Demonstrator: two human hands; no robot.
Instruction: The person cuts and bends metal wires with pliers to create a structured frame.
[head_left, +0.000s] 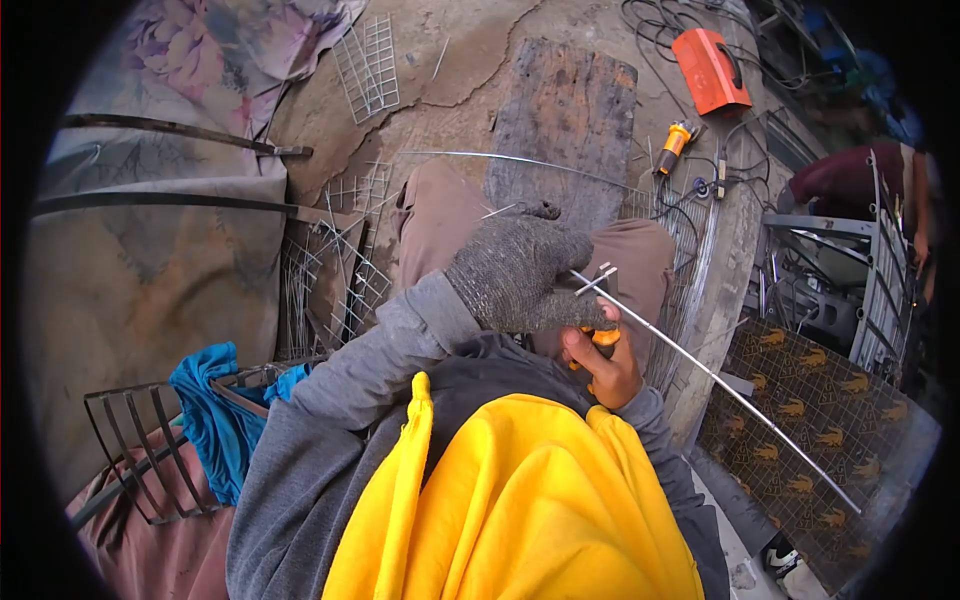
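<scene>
My left hand (525, 270), in a grey knitted glove, is closed around one end of a long thin metal rod (715, 380). Short crosspieces (597, 280) sit on the rod close to the glove. From there it slants down to the right, its far end over a dark patterned board. Just below the glove, my bare right hand (610, 370) is closed around a hand tool with a yellow-and-black handle (605, 338); its working end is hidden. Both hands are close together above my lap.
Ahead lies a weathered wooden plank (565, 120). Wire mesh pieces (367, 65) lie on the cracked floor. An orange machine (712, 72) and a yellow angle grinder (675, 148) stand upper right among cables. A patterned board (800, 420) and metal frame (825, 225) are at right, near another person (850, 185).
</scene>
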